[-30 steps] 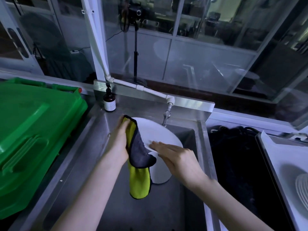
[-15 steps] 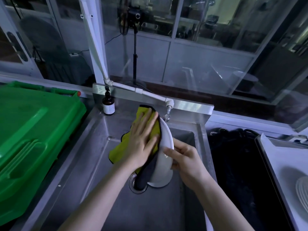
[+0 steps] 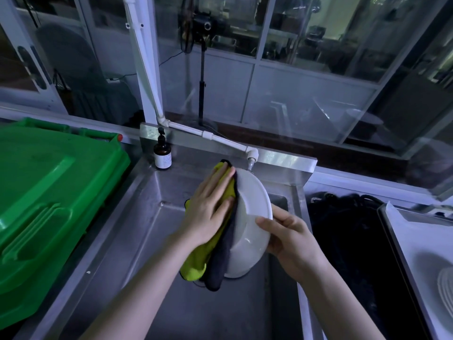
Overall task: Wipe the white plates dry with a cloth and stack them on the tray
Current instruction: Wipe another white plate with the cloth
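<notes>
**Plate on edge between the hands, tray off to the right**

The white plate [image 3: 250, 217] stands tilted on edge over the sink [image 3: 147, 217], its rim running from far to near. The cloth [image 3: 196, 261] covers its left face, pressed by the flat, straight-fingered left hand [image 3: 208, 207]. The right hand [image 3: 291, 239] grips the right rim. The tray [image 3: 416, 231] lies well to the right, so the right hand is probably the nearer carrier.

1. A scullery-like washing-up station: a deep stainless steel sink [image 3: 152, 229] surrounds the left hand [image 3: 208, 212].
2. Just beyond that hand stand a white pipe tap [image 3: 252, 157] and a pump soap bottle [image 3: 162, 155].
3. Left of it, a green bin [image 3: 54, 192]; glass partitions [image 3: 306, 94] behind.
</notes>
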{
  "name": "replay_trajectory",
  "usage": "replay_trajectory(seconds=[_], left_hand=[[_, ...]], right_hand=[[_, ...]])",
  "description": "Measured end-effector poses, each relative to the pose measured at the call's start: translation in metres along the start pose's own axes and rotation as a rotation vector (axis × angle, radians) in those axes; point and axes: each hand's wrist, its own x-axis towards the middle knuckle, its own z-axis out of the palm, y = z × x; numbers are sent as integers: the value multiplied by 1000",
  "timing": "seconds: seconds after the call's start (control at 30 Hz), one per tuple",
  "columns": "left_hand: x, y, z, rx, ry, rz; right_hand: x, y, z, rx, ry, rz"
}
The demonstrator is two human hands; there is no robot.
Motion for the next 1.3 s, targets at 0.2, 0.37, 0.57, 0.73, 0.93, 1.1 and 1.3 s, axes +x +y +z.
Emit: replay_trajectory(seconds=[0.2, 0.37, 0.57, 0.73, 0.93, 1.1, 1.3], left_hand=[[-28, -20, 8, -46, -22, -43], [-54, -5, 24, -32, 66, -75], [-61, 47, 39, 276, -32, 39], [-37, 25, 24, 110, -31, 7], [-34, 24, 18, 135, -24, 0], [-19, 42, 16, 188, -128, 143], [10, 20, 0, 101, -83, 38]], right_hand=[[-2, -4, -18, 223, 94, -18], [-1, 4, -21, 304, 156, -27], [6, 15, -8, 415, 227, -8], [3, 15, -3, 340, 227, -9], [4, 4, -5, 291, 163, -39], [3, 9, 1, 220, 121, -14], [-3, 8, 4, 115, 72, -8]])
